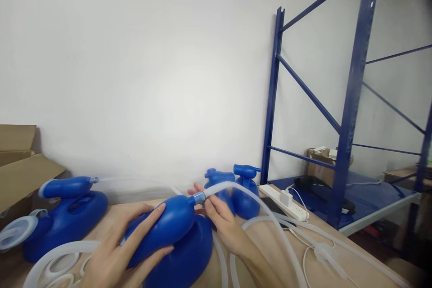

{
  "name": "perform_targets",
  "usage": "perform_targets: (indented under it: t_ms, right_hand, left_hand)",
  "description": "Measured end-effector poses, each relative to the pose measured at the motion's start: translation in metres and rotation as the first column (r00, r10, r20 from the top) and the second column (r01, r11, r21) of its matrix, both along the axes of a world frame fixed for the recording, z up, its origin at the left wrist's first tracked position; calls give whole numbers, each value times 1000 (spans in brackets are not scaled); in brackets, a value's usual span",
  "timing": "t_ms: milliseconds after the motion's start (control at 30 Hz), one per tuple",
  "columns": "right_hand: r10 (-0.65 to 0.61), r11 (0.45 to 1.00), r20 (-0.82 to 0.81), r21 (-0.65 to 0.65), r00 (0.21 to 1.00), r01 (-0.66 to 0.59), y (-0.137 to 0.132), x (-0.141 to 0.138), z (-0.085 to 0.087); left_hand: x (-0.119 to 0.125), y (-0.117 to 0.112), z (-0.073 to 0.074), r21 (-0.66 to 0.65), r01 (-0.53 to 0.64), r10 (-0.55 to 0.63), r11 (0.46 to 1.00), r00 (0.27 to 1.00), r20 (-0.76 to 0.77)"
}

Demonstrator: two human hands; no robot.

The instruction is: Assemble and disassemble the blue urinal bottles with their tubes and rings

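Note:
A blue plastic container (175,238) with a narrow neck lies on the wooden table (340,261) in front of me. My left hand (123,252) wraps around its neck from the left. At the neck's tip, my right hand (219,218) pinches a translucent tube (256,202) where it joins the nozzle. The tube arcs to the right and runs down across the table.
A second blue container (64,216) with a tube and a loose clear cap lies at left, and more blue containers (239,191) stand behind. A white power strip (283,200) sits at right beside a blue metal rack (351,99). A cardboard box (20,166) stands far left.

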State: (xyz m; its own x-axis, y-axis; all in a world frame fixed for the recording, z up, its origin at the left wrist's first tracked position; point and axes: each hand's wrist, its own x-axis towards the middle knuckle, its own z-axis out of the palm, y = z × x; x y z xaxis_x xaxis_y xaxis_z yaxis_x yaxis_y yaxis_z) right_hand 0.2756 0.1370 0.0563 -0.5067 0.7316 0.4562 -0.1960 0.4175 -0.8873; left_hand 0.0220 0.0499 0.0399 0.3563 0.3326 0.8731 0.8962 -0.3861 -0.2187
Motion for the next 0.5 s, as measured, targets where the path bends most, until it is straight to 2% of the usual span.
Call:
perform_targets:
  t_ms: [67,300,400,500]
  right_hand:
    - [30,1000,-33,-3,999,-30,2,-1,-2]
    - [-57,993,1,102,998,57,-3,1,9]
    - [-91,990,18,113,996,89,-8,2,11]
    - [-62,995,29,76,998,60,-13,5,14]
  left_hand:
    - [0,-1,2,-7,3,-3,1000,1000,4]
    - [-5,1,-6,-33,-16,16,999,1000,22]
    - [-5,2,-9,-23,-37,37,999,999,19]
    - [-5,1,-10,20,-13,13,1000,1000,1]
